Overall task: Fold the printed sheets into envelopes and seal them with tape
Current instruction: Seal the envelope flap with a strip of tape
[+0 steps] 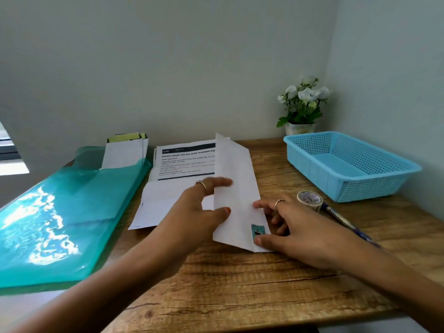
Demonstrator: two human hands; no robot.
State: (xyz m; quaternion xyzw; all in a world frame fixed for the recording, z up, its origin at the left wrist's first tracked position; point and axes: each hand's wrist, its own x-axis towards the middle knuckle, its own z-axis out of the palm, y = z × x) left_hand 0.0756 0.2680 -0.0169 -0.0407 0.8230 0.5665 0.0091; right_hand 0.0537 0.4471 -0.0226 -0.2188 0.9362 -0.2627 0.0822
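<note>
A wooden table fills the lower view, set into a pale corner. Along its left side lies a glossy teal plastic folder with white sheets poking out of its far end. At the far right sits a blue perforated basket, and behind it a small pot of white flowers.

In the middle lies a printed sheet, face up. On top of it the folded envelope is held by both hands — the left hand pinches its left edge between thumb and fingers, the right hand grips its near right corner, thumb beside a small teal sticker.

Just right of that hand stand a roll of patterned tape and a blue pen.
</note>
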